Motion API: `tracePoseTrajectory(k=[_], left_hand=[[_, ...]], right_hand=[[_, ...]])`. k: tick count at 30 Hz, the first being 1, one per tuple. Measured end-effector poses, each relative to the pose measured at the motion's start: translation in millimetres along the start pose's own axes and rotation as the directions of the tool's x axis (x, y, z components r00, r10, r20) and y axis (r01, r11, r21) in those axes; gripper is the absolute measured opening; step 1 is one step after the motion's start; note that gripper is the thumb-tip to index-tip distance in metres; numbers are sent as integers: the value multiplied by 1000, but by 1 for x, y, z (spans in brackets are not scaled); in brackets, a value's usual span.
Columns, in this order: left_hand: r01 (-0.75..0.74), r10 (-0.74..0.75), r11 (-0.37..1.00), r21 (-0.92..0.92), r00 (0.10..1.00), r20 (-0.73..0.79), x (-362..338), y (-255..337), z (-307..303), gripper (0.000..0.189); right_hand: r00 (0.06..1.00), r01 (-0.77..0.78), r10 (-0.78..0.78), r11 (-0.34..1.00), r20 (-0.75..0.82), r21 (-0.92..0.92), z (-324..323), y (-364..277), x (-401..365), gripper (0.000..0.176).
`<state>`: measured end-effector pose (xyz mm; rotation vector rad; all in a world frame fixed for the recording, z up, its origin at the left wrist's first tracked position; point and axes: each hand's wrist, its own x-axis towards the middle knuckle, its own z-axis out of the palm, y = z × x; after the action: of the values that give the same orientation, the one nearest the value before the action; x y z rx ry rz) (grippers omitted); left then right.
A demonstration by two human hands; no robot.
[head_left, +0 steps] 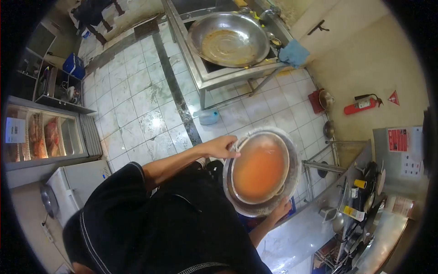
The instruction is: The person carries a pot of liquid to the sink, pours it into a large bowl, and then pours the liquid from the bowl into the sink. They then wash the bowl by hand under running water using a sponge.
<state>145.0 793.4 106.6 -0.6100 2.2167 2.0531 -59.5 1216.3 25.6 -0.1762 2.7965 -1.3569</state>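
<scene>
Centre-right: pale round metal pot (287, 160), orange liquid (260, 166), gripped by my left fingers (231, 154); wide grey metal basin (295, 170), by right fingers (285, 206); tilting risks spillage.

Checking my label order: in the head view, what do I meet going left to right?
Display case with meat → blue container on the floor → pot of orange liquid → fire extinguisher → red triangle sign.
</scene>
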Motion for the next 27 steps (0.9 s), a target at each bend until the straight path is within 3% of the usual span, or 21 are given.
tracePoseTrajectory(k=[3, 6, 7, 9, 12, 15, 18, 19, 22, 27], left_hand=[[-8, 7, 1000, -6, 979, -203, 6, -14, -59, 45], [117, -108, 993, 16, 953, -283, 5, -9, -120, 47], [176, -175, 984, -24, 932, -319, 6, -18, -141, 56], [170, -201, 979, -115, 903, -379, 4, -17, -176, 54], [175, -250, 966, -191, 831, -498, -4, -42, -227, 50], [236, -320, 947, -218, 751, -577, -13, -49, -268, 41], [163, -359, 924, -347, 681, -638, -24, -31, -316, 40], [21, -270, 940, -341, 657, -704, -24, -36, -330, 42], [119, -388, 905, -408, 625, -677, -39, -48, -377, 44], [152, -326, 944, -293, 570, -754, -49, -122, -472, 37]], right_hand=[[999, 31, -30, 999, 17, -25, 71, -79, 25, 53], [986, 27, -33, 999, 166, 35, 136, -152, 51, 53], [983, 50, -49, 999, 179, 2, 163, -159, 57, 54], [970, 136, -120, 989, 213, -62, 218, -173, 88, 56], [937, 208, -204, 978, 284, 17, 296, -224, 108, 55], [887, 164, -181, 983, 425, 76, 355, -271, 121, 57], [853, 161, -201, 979, 481, 122, 416, -312, 127, 58], [852, 151, -200, 979, 485, 138, 436, -329, 124, 57], [833, 194, -247, 968, 496, 156, 492, -375, 111, 55], [789, 266, -348, 936, 507, 230, 592, -428, 95, 49]])
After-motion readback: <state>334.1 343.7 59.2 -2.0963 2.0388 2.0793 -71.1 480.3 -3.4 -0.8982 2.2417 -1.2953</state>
